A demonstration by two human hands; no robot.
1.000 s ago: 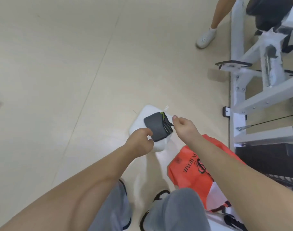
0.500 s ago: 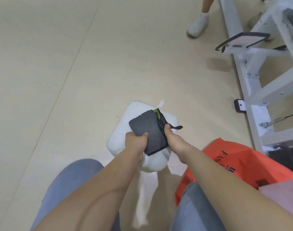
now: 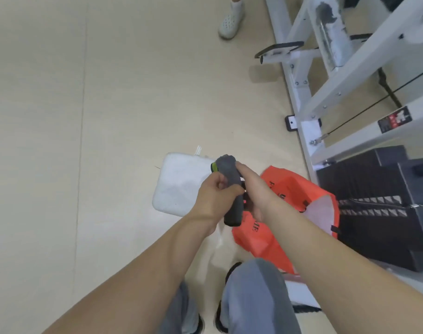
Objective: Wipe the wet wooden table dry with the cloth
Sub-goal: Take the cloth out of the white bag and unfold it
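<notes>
Head view, looking down past the person's grey-trousered legs to a pale beige floor. Both hands meet over a folded dark grey cloth with a green tab at its upper edge (image 3: 229, 186), held upright in the air between them. The left hand (image 3: 215, 196) is curled around the cloth's near face with fingers closed on it; the right hand (image 3: 256, 189) presses flat against the far face, so the cloth is clamped from both sides. Directly behind the hands a white padded square cushion (image 3: 179, 184) lies on the floor, and just to the right an orange plastic carrier bag with dark lettering (image 3: 285, 213) lies open. Further right stand a white-painted metal exercise frame with cable (image 3: 309, 109) and a black stack of weight plates (image 3: 384, 208). A second person's white perforated shoe (image 3: 231, 20) appears at the top edge.

No wooden table is in view, so its wetness cannot be assessed. The step in hand is judged to be preparation: the cloth is being gathered or refolded into a wiping pad, and the wiping itself has not begun. The next move calls for settling the cloth into one hand with a broad flat face outward, then carrying it to the table, whose direction these frames do not show
</notes>
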